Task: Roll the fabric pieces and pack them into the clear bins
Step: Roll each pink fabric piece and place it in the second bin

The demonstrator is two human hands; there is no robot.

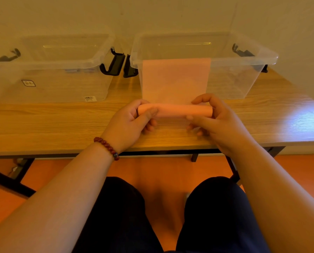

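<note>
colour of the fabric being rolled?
Plain pale pink fabric, no pattern; head view, though warm lighting tints it.

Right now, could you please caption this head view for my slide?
Left hand and right hand roll pink fabric at the table before two clear bins.

Table (52, 125): wood-grain top I see on black legs (194, 157);
Floor (152, 167): orange;
Wall (152, 13): pale;
Bracelet (107, 147): dark red beads

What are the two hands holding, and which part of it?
A pink fabric piece, partly rolled into a tube. The left hand grips the rolled part's left end, and the right hand grips its right end.
</note>
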